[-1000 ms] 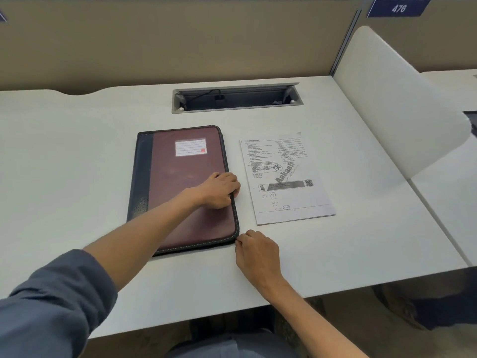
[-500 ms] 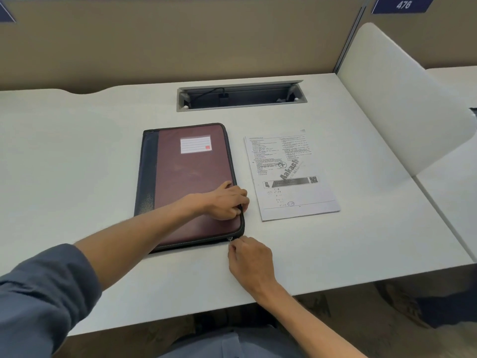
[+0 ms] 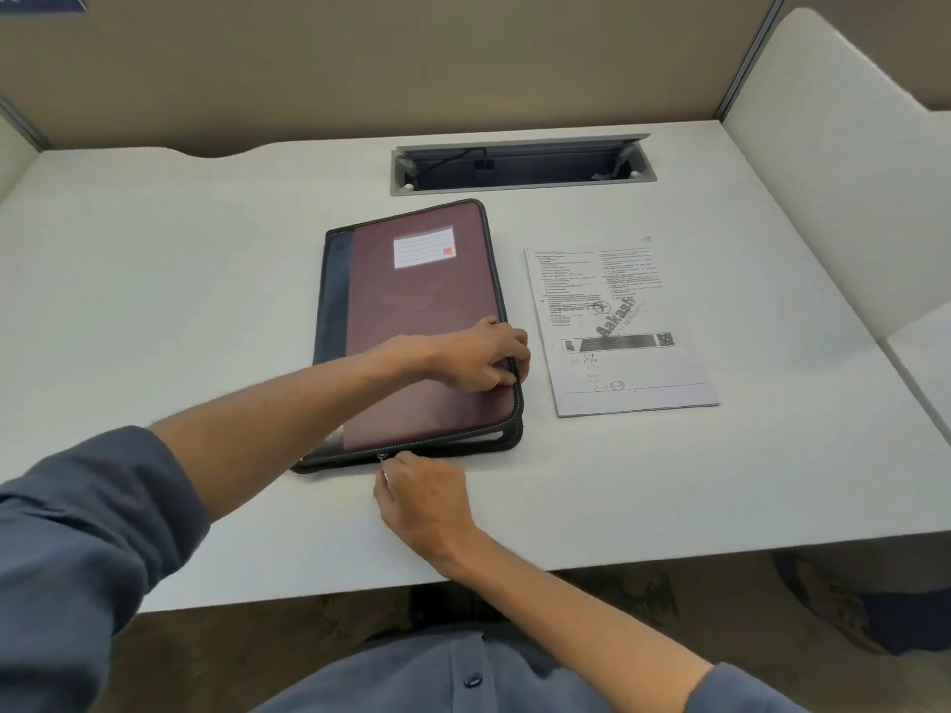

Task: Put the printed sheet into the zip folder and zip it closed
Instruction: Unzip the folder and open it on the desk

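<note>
The maroon leather-look zip folder with a dark spine strip (image 3: 419, 326) lies flat on the white counter (image 3: 154, 301), its near right corner already parted so that a gap shows between the cover and the base. The printed white paper sheet (image 3: 620, 326) lies just beside the folder to the right, apart from it and not yet inside. The small metal zip pull (image 3: 382, 458) sits partway along the folder's near edge and is pinched by the fingers of the right hand (image 3: 424, 499), which rests low on the counter with the wrist bent back toward the body. The left hand (image 3: 476, 360) is reached across the cover, its fingers curled over the right edge and gripping it.

The step in hand is judged to be the unzipping. The slider could be jammed at the spine-side corner if it is pulled at an angle, and the folder could be dragged along the counter if the left hand's hold is eased. The sheet could be brushed or creased when the cover is swung open.

A grey recessed cable tray (image 3: 522, 164) is set into the counter beyond.
</note>
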